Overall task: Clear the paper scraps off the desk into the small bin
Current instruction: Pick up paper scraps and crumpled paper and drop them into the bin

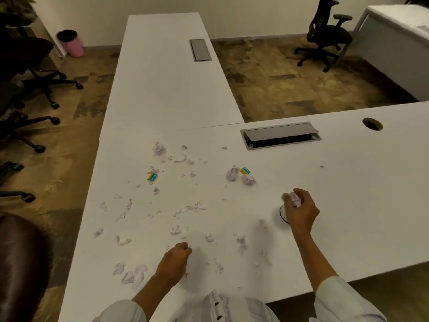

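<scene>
Across the white desk lie pale crumpled paper scraps; right hand grips one.

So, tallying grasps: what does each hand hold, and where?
Right hand: crumpled paper ball, pinched in the fingertips above the small bin. Left hand: closed; contents not visible.

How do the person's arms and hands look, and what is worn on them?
Both hands, the left hand and the right hand, are bare: no gloves, rings or watch can be seen. Each forearm is uncovered up to a pale, light-coloured sleeve pushed back near the elbow. The same pale garment, with dark buttons, shows between the arms.
</scene>
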`<action>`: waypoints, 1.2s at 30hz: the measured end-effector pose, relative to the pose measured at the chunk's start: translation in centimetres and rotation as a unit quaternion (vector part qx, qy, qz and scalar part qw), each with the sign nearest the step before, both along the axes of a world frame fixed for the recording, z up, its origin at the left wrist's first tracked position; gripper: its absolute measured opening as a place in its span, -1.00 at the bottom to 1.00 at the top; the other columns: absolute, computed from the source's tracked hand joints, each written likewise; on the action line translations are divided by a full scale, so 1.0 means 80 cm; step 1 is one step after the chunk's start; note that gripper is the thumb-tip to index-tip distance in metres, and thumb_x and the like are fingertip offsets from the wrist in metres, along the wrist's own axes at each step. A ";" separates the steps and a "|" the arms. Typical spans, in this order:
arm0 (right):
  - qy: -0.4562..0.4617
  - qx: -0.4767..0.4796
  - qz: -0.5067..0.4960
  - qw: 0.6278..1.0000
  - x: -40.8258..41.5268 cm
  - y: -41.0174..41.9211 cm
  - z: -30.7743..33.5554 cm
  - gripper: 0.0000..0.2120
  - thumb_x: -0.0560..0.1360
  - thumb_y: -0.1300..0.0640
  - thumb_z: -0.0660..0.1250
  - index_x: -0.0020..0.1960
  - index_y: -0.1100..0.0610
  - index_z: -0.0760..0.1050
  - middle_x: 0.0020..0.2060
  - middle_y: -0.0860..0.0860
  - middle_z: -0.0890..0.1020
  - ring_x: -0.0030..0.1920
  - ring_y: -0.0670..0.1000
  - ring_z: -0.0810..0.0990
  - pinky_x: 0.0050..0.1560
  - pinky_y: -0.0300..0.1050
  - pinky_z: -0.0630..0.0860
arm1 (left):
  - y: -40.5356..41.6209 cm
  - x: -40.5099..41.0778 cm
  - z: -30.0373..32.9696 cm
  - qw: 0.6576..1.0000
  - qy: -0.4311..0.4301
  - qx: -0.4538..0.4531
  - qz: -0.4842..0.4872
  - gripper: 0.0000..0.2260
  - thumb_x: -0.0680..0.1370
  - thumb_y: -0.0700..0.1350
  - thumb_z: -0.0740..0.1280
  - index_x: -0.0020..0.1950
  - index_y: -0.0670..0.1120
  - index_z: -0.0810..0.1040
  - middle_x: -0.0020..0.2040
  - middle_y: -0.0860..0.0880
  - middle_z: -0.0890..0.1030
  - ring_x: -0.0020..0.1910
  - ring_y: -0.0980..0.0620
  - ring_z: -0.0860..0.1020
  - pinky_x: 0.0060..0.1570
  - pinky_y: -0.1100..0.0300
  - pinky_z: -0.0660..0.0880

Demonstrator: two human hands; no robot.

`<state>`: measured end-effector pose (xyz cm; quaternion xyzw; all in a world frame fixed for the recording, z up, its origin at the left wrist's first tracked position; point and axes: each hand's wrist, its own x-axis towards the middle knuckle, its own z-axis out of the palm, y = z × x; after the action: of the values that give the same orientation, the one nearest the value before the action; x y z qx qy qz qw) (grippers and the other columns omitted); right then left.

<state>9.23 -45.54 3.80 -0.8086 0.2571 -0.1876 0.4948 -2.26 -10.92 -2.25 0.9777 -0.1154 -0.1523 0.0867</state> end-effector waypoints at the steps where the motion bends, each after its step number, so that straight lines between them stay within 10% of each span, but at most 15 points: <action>1: 0.002 -0.017 -0.011 1.000 0.006 -0.015 0.004 -0.69 0.41 0.17 0.49 0.12 0.19 0.54 -0.07 0.10 0.66 -0.04 0.11 0.64 -0.04 -0.27 0.46 | -0.009 0.011 0.006 1.000 -0.003 -0.006 -0.003 -0.71 0.09 -0.34 0.58 -0.31 -0.08 0.63 -0.35 0.02 0.61 -0.46 0.06 0.57 -0.55 0.32 0.43; 7: 0.113 -0.051 -0.020 0.992 -0.008 -0.069 -0.006 -0.43 0.40 0.07 0.50 0.35 0.13 0.39 0.26 0.13 0.55 0.25 0.17 0.54 0.15 0.15 0.55 | -0.089 0.082 0.042 0.990 -0.030 -0.137 -0.022 -0.77 0.54 -0.26 0.24 0.15 -0.17 0.59 0.08 -0.11 0.61 0.02 -0.11 0.60 -0.03 0.21 0.49; 24: 0.203 0.016 -0.037 0.978 -0.172 -0.086 -0.077 -0.65 0.42 0.18 0.49 0.17 0.11 0.50 0.05 0.05 0.63 -0.11 0.00 0.60 -0.13 -0.20 0.55 | -0.381 0.203 0.127 0.940 0.024 -0.333 -0.074 -0.74 0.53 -0.25 0.32 0.21 -0.21 0.57 0.12 -0.21 0.62 0.08 -0.14 0.57 0.09 0.12 0.48; 36: 0.219 0.010 0.049 0.974 -0.160 -0.085 -0.090 -0.71 0.44 0.17 0.47 0.14 0.11 0.53 0.04 0.02 0.64 -0.10 -0.01 0.64 -0.11 -0.23 0.57 | -0.277 0.175 0.048 0.951 0.065 -0.300 0.020 -0.36 0.48 -0.04 0.42 0.48 -0.10 0.22 0.48 -0.08 0.30 0.45 -0.04 0.26 0.42 0.12 0.20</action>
<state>-3.53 -52.37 -3.42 -0.8365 0.3212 0.0213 0.4434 11.78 -33.11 1.63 0.8967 -0.1299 -0.1717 0.3867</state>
